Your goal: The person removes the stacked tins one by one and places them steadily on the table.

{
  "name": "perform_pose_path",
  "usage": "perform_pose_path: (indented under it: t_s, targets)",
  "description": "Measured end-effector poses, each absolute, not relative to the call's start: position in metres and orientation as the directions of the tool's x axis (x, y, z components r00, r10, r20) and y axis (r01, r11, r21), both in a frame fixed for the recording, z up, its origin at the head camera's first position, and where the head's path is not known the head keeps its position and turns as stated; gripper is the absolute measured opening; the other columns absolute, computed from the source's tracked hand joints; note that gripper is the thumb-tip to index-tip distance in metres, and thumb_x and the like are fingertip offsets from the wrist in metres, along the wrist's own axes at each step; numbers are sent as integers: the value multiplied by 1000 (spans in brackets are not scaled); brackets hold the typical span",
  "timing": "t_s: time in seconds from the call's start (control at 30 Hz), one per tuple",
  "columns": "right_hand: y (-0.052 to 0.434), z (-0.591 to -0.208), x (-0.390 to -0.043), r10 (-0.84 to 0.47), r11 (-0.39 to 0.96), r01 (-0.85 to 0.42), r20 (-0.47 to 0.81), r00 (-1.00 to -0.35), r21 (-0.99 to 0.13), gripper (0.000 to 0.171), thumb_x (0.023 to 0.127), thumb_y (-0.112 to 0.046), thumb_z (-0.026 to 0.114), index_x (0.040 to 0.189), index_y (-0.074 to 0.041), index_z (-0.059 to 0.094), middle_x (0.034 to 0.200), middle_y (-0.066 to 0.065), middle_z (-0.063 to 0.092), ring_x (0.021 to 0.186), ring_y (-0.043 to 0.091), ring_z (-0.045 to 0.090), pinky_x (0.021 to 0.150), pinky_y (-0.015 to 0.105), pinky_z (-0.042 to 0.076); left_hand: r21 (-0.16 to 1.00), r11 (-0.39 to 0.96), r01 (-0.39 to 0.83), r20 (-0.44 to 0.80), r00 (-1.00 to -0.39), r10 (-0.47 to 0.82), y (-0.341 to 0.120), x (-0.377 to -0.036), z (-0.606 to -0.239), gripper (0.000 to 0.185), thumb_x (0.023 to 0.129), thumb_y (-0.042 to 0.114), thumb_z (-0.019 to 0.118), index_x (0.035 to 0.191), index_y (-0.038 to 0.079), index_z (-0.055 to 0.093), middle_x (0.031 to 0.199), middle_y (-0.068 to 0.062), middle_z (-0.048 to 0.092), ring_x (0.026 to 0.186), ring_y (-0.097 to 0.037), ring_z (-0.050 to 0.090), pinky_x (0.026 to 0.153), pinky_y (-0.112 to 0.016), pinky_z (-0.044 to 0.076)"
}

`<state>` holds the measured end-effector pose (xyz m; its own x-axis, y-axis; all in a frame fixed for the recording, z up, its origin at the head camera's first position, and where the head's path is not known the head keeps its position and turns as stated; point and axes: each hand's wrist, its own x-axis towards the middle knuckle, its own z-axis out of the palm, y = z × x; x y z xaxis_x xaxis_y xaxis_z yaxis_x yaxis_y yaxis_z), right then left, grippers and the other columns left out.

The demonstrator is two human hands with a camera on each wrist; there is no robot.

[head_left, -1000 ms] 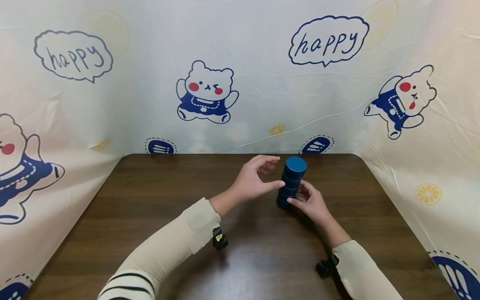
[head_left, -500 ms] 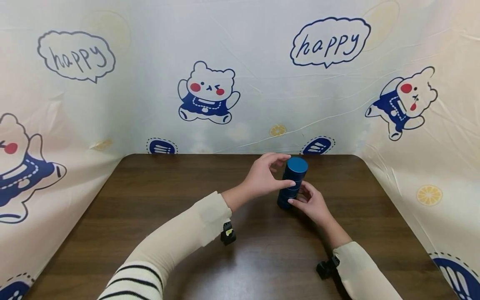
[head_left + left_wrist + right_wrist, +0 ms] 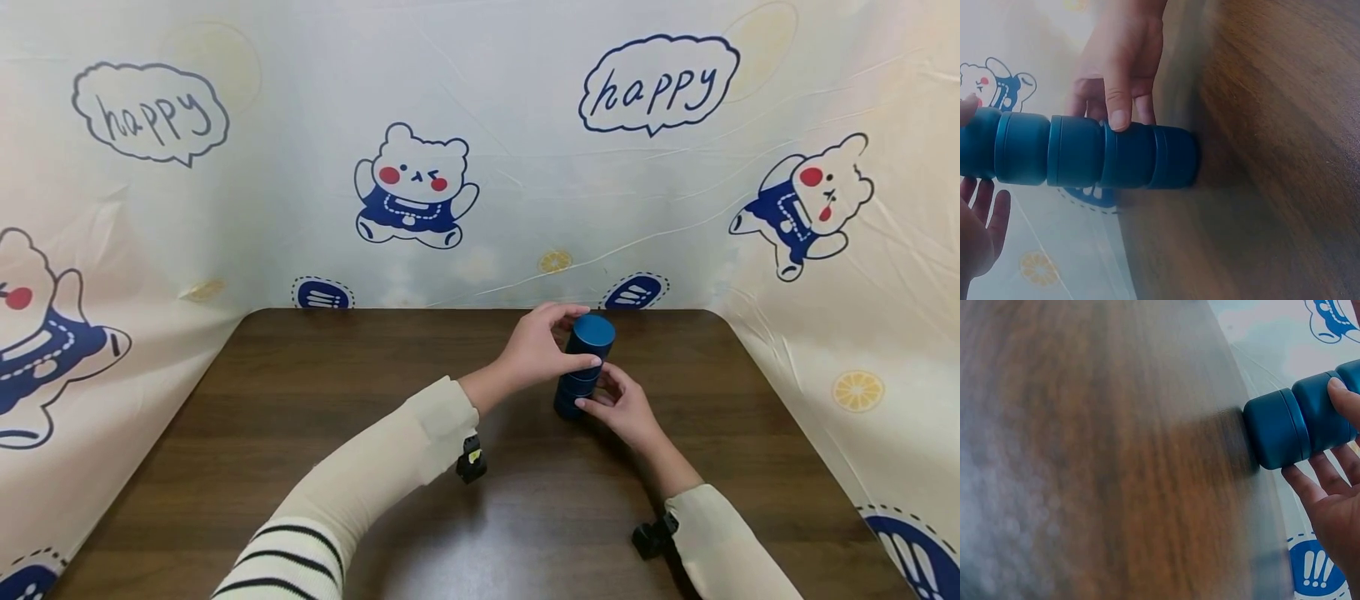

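Backdrop: pale printed cloth (image 3: pixel 517 267) hangs behind and on both sides, patterned with cartoon bears (image 3: pixel 412 187), orange slices (image 3: pixel 858 392) and speech bubbles (image 3: pixel 660 83) reading "happy."
Table: dark brown wood grain (image 3: pixel 337 367), its far corners rounded, a patch of light gleaming on the near part.
Blue stack: round, matte blue containers (image 3: pixel 577 385) stand upright one atop another right of centre, toward the table's far edge; five sections show in the left wrist view.
Left hand: curved about the stack's upper part (image 3: pixel 536 350), thumb across the near side, fingers behind.
Right hand: holding the stack lower down (image 3: pixel 622 404), thumb on the near side, fingers around the back.
Sleeves: cream on both arms (image 3: pixel 390 458), with black stripes higher up the left.
Wrists: small black devices (image 3: pixel 471 458) sit at both cuffs.
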<state>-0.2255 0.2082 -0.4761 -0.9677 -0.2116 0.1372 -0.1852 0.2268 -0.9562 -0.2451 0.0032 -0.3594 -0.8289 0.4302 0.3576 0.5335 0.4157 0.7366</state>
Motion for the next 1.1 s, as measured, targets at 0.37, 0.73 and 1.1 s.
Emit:
perform_pose_path:
  t_s: [0.37,0.73,1.1]
  targets:
    - [208,-477,-226,-216,205,-176,130,-968,-963,64,86,-11,76,141,-6,44,138,17,51,124,34,50,99,37,45,751,427,504,334,-848,412,5,-248,-359,57,79,28,83,129,14,62,119,-3,61,95,-13,62,75,-17,52]
    - [207,-478,-225,-203,188,-197,158,-966,-962,62,85,-10,77,139,-4,46,135,19,53,120,31,53,95,31,49,806,342,482,349,-855,383,0,-248,-359,55,77,22,85,127,13,63,114,-3,60,90,-12,65,79,-24,56]
    - [208,-479,-226,-193,182,-177,142,-971,-967,61,84,-10,78,136,-3,48,135,20,52,119,32,52,93,28,50,816,271,511,396,-835,381,-9,-247,-360,54,78,20,84,127,11,63,117,-2,61,92,-9,64,80,-23,55]
